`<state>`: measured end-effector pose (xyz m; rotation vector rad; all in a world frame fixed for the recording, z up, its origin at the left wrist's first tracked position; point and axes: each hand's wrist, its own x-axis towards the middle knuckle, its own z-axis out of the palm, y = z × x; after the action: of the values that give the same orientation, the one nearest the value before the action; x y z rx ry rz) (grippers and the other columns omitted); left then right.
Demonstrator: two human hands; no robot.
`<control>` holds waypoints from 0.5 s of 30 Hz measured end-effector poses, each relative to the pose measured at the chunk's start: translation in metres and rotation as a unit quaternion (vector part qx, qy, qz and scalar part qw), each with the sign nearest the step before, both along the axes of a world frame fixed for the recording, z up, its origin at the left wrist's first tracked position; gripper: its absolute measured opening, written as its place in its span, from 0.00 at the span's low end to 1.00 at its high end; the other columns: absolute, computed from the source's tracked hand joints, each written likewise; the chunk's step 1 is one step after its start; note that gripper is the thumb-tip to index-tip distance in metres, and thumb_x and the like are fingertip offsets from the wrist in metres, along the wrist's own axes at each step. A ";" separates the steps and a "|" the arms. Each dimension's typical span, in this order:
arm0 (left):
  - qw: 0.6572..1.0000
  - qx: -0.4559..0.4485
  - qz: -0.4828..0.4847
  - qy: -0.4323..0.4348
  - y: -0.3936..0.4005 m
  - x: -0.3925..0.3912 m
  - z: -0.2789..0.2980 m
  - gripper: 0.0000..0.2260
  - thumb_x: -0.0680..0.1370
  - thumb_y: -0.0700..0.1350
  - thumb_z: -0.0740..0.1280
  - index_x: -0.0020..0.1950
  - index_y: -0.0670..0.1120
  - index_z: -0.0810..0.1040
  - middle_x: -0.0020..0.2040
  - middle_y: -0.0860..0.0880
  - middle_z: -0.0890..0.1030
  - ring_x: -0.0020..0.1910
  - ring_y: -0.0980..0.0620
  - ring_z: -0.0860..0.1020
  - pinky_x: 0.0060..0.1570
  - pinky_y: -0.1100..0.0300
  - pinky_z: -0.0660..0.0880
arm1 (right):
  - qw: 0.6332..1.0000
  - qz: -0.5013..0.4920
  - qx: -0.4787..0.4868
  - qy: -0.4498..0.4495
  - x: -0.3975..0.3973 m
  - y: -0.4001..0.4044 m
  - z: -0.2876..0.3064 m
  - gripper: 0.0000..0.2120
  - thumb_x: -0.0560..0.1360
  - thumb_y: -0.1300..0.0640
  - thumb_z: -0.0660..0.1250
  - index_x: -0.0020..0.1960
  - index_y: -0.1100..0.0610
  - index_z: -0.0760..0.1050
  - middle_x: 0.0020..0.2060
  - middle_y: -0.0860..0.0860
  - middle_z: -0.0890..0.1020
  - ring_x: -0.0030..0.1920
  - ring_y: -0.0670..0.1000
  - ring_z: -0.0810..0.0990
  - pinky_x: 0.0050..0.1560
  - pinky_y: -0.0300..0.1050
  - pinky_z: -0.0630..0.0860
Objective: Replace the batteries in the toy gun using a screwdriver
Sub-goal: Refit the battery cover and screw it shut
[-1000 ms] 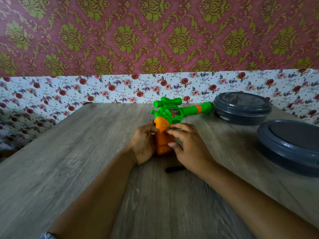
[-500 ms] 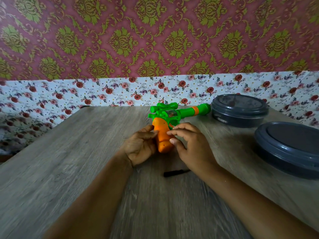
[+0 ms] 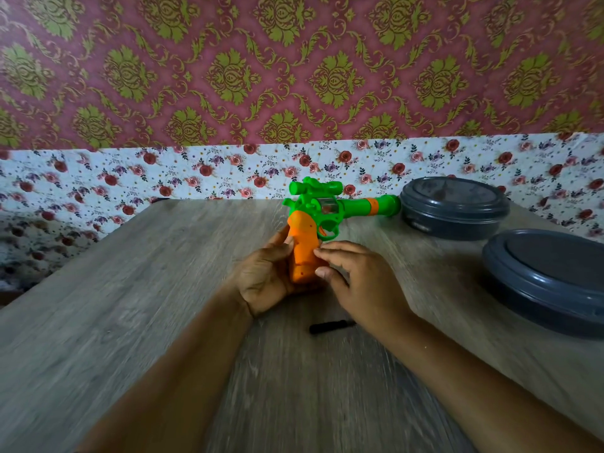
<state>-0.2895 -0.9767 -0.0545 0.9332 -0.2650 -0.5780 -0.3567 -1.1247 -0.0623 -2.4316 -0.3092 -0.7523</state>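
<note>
- Head view: patterned wallpaper behind, maroon and gold above, a floral strip below, and a grey wood-grain table (image 3: 130,322) out front.
- Toy gun (image 3: 313,217) stands upright mid-table, its smooth orange plastic grip pointing down towards the person and its green barrel running off to the right.
- Left hand (image 3: 264,276) wraps the grip from the left side, holding it.
- Right hand (image 3: 353,276) meets the grip's right edge with curled fingertips (image 3: 322,253), pinching lightly.
- Screwdriver (image 3: 330,326), slim and black, lies flat just behind the right wrist, so the right hand is closer to it.
- Two round dark grey containers (image 3: 454,207) sit at right.
</note>
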 end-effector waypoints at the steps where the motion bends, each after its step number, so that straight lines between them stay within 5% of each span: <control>1: 1.000 0.003 0.009 -0.001 -0.001 0.000 0.000 0.16 0.79 0.43 0.57 0.66 0.51 0.70 0.51 0.47 0.82 0.44 0.48 0.83 0.39 0.47 0.81 | 1.000 -0.001 0.006 -0.001 0.000 0.000 0.000 0.15 0.74 0.54 0.66 0.59 0.55 0.78 0.58 0.50 0.80 0.60 0.49 0.76 0.60 0.47 0.74; 7: 0.999 0.018 0.039 0.005 -0.005 0.002 -0.001 0.20 0.80 0.46 0.56 0.73 0.51 0.64 0.56 0.45 0.78 0.50 0.45 0.79 0.45 0.45 0.75 | 0.999 0.010 0.021 -0.024 0.000 0.000 0.000 0.07 0.70 0.54 0.68 0.46 0.54 0.82 0.49 0.46 0.83 0.52 0.46 0.79 0.51 0.47 0.78; 15: 0.999 0.019 0.049 0.007 -0.008 0.000 0.001 0.19 0.81 0.46 0.54 0.72 0.49 0.65 0.52 0.45 0.79 0.46 0.47 0.79 0.42 0.50 0.77 | 0.999 0.028 -0.034 -0.023 -0.004 0.009 -0.002 0.13 0.72 0.53 0.63 0.53 0.53 0.81 0.55 0.45 0.79 0.53 0.47 0.78 0.48 0.45 0.78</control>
<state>-0.2897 -0.9845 -0.0530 0.9725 -0.1944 -0.4999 -0.3606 -1.1161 -0.0639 -2.4600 -0.4253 -0.7866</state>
